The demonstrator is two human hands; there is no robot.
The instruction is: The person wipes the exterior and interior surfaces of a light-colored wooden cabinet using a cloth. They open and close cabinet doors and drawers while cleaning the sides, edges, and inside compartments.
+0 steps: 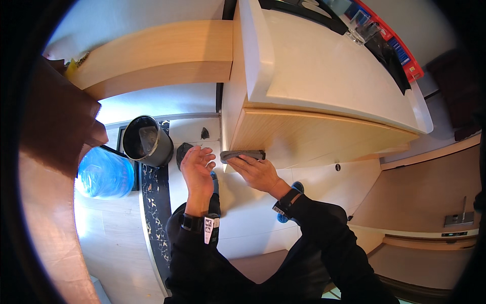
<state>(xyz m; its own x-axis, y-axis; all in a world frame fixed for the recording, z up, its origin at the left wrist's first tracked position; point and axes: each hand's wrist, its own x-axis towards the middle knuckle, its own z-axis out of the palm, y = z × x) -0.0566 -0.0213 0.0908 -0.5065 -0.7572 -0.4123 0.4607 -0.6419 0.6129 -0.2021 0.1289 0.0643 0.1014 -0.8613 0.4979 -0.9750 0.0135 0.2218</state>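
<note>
A folded grey cloth is pinched in my right hand and pressed against the lower front of a light wooden cabinet, near its left corner. To the left of the cloth, my left hand is raised with its fingers apart and slightly curled, holding nothing. Just behind it on the floor lies a dark crumpled item, perhaps a bag, partly hidden by the fingers. A white countertop caps the cabinet.
A black bin stands left beside a blue plastic-wrapped object. A brown curtain hangs at far left. A small black scrap lies on the floor. A wooden ledge joins the cabinet; a door is at right.
</note>
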